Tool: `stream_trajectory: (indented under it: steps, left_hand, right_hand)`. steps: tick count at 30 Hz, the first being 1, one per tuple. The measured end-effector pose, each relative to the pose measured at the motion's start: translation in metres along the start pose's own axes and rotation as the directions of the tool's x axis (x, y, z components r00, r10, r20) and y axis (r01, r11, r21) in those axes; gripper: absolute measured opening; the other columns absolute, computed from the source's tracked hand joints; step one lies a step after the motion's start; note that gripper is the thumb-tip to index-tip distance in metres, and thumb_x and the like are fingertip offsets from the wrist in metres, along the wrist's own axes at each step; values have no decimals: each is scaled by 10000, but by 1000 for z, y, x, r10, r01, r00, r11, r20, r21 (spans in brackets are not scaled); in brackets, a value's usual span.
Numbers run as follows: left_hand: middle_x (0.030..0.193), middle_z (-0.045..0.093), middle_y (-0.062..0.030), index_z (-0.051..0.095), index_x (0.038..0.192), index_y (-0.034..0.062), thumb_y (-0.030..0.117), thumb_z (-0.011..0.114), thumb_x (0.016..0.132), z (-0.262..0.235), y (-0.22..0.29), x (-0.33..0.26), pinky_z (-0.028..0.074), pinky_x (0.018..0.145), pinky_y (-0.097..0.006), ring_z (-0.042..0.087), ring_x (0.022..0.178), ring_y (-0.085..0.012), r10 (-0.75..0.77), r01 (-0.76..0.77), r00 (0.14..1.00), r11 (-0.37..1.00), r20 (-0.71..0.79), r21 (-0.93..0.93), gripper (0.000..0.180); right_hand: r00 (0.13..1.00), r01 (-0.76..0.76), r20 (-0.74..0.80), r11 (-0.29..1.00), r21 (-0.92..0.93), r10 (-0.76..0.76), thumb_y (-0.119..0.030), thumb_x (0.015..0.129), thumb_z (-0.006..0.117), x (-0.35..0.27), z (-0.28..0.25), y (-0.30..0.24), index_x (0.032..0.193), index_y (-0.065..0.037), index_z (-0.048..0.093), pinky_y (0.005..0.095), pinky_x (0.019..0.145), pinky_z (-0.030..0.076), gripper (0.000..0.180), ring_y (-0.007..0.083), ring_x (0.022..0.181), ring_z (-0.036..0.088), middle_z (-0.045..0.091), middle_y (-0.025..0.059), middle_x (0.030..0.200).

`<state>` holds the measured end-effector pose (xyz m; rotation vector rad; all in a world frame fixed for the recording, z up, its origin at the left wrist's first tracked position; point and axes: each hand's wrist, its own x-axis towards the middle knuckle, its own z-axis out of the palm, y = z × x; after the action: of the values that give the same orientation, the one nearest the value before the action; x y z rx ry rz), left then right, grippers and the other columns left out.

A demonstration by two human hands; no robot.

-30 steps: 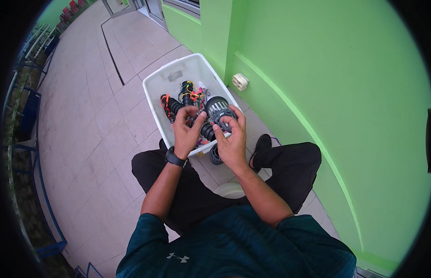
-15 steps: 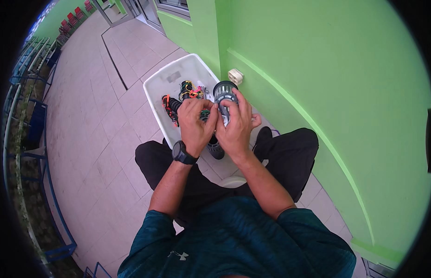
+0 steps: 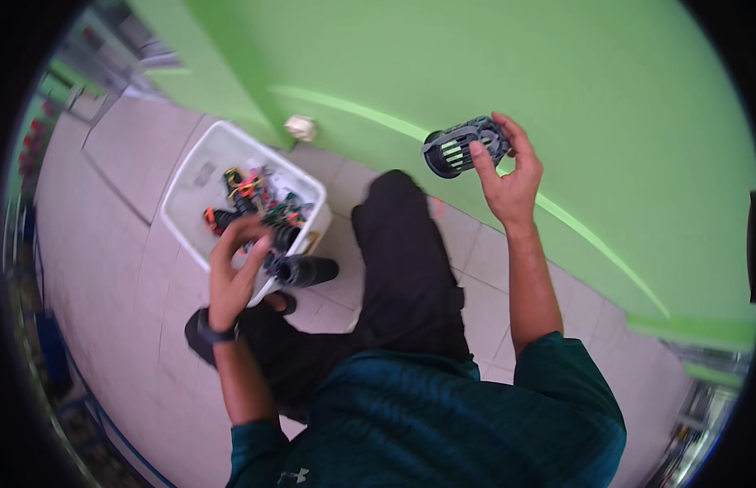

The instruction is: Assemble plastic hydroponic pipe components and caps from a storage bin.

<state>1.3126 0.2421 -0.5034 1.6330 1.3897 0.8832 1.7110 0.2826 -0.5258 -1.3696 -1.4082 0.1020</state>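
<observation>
Off to the right, against the green wall, my right hand (image 3: pixel 514 180) grips a dark slotted net cup (image 3: pixel 466 147), which lies tilted on its side in the air. Green shows through its slots. My left hand (image 3: pixel 236 268) hovers over the near side of a white plastic bin (image 3: pixel 183 175); its fingers are curved, with a gap to the thumb, and nothing shows in them. Beside that hand, a dark cylindrical stack that looks like more cups (image 3: pixel 310 271) sticks out past the bin's near right edge. Inside the bin lie black ribbed pieces with colourful ties (image 3: pixel 246 187), blurred.
The green wall (image 3: pixel 475 57) runs along the far and right side. A small white block (image 3: pixel 300 127) is by the wall's base, behind the bin. My bent knee (image 3: pixel 398 195) rises between the bin and my right arm. Pale floor tiles (image 3: pixel 109 268) extend leftward.
My hands, which were together at the cup over the bin, have separated. The right one has carried the net cup to the right, and the view has swung right.
</observation>
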Motion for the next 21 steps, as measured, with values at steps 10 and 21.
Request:
stream_trajectory:
  steps: [10,21]
  left_hand:
    - [1474,408,-173,326,1487,32,443,736,828,116,-109,31,373,1080,-487,415,1354,-305,-367,369,929,927,-40,65,878]
    - [1366,527,-150,424,1414,-21,554,301,1033,114,-189,41,410,1069,-398,498,1286,-241,-641,470,766,610,-49,-638,700]
  right_hand:
    - [664,-617,216,688,-383,716,-271,800,777,-235,79,376,1335,-18,475,456,921,493,664,392,1071,611,604,237,1193]
    - [484,-652,244,532,-540,840,-220,728,815,-272,147,373,1517,-12,141,485,1091,356,1058,431,1311,412,382,261,1447]
